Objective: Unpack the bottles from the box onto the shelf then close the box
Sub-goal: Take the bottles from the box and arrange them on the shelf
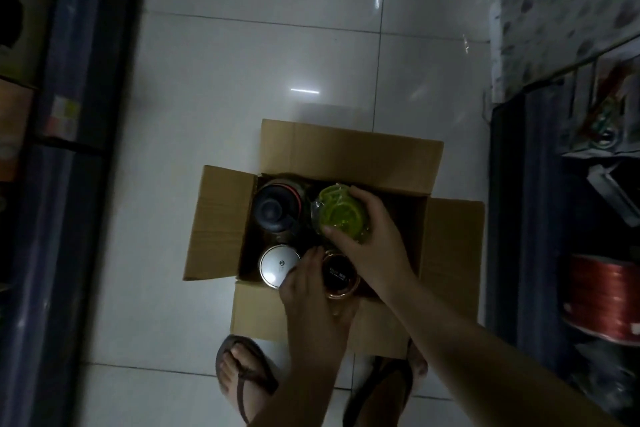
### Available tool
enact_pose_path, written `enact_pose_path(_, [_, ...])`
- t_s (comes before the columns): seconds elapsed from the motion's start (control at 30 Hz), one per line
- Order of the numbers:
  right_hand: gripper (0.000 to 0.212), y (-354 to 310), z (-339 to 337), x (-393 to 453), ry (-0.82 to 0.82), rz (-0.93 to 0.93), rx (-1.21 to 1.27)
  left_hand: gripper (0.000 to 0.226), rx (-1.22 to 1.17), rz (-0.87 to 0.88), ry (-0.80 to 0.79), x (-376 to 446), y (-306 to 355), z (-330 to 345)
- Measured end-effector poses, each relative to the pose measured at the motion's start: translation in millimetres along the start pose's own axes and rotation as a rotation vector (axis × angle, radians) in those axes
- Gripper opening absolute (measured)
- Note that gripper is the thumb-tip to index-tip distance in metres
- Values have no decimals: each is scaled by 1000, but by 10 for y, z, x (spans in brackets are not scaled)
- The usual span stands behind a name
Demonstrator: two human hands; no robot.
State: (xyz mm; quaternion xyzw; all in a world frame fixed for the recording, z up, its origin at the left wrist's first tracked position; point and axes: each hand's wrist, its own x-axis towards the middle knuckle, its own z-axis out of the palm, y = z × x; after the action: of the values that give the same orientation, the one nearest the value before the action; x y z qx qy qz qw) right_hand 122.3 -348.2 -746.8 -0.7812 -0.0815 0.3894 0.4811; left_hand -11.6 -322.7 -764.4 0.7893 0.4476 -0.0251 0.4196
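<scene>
An open cardboard box (450,246) stands on the tiled floor with all flaps folded out. Inside stand several bottles, seen from above: a dark-lidded one (275,210) at the far left, a silver-lidded one (277,265) at the near left, a copper-rimmed dark one (341,279) at the near right, and a green-lidded bottle (337,213) at the far right. My right hand (370,239) grips the green lid from above. My left hand (311,302) curls its fingers around the copper-rimmed bottle, between it and the silver one.
A dark shelf unit (79,149) runs along the left. On the right, another rack (540,218) holds a red wire spool (602,298) and packets. My feet in sandals (242,378) stand just before the box. White floor tiles (259,62) lie beyond.
</scene>
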Motion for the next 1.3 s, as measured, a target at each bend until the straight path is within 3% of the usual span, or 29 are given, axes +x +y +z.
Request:
enact_pose_path(0.13, [80,122,18,51,-25,-76,-80,77,21,-43,36,9,38,72])
enact_pose_path(0.3, [74,65,-97,39,-17,-83,-118,68,-44,3,54,78,18,-36])
enact_pose_path(0.57, [74,-562,-630,-333,95,-196,-8,78,-215,116,28,-39,558,-544])
enact_pose_path(0.7, [67,-1161,-983,-670,153,-263,-11,77,-228,233,10,-150,1073,-993])
enact_pose_path(0.93, [63,-2609,-1630,-1671,320,-424,-80,83,-423,281,-63,-615,2360,-2210])
enact_pose_path(1.2, [59,-4284,-2078,-3215,574,-616,-79,79,-583,581,-96,-1416,3815,-3788])
enact_pose_path(1.3, [52,-4807,-2183,-3839,687,-675,-43,75,-689,672,-177,-1721,4326,-4314])
